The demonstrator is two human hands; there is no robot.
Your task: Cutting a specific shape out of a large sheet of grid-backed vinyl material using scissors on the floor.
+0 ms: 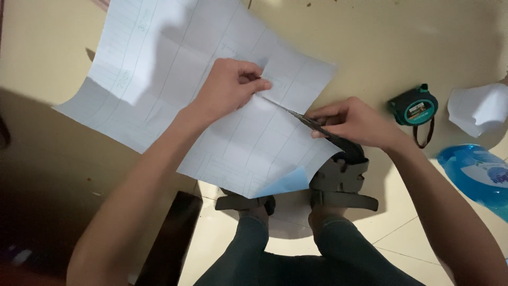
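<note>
Head view: a large sheet of gridded backing paper [174,90] lies spread over the tan floor [402,42], its near corner curled to show a blue underside. The left hand [228,85] pinches the sheet's cut edge between thumb and fingers. The right hand [355,123] is closed on dark scissors [312,123], blades in the cut. The sheet looks light, thin and floppy, apt to buckle or tear, so it is best held taut close beside the cut. A green tape measure [414,106] lies right.
</note>
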